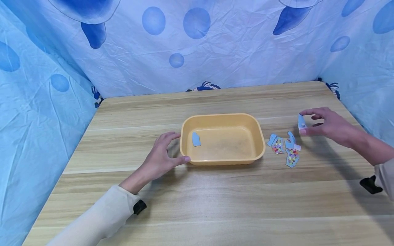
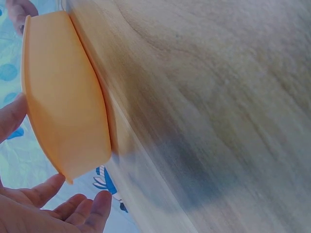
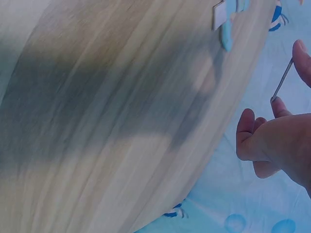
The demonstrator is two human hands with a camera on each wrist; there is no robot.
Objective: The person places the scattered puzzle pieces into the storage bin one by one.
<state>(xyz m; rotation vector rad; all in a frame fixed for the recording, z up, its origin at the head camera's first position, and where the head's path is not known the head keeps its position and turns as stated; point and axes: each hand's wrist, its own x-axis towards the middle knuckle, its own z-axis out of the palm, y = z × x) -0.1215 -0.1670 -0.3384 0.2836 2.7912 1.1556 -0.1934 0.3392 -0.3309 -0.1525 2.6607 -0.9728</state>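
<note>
My right hand (image 1: 333, 127) pinches a light blue puzzle piece (image 1: 301, 122) between thumb and a fingertip, raised above the table. From the right wrist the pinched piece (image 3: 282, 80) is seen edge-on. At the left end of a yellow plastic basin (image 1: 223, 161), my left hand (image 1: 158, 159) touches the rim with its thumb and a fingertip, the fingers spread. Inside the basin, toward its left, lies another blue puzzle piece (image 1: 196, 139). Several puzzle pieces (image 1: 292, 157), blue with multicoloured patches, lie loose on the table between the basin and my right hand.
The wooden table (image 1: 197, 205) carries the basin near its middle. A blue cloth (image 1: 197, 61) with bubble prints hangs along the far edge and both sides. Dark devices (image 1: 140, 207) sit at the sleeve cuffs.
</note>
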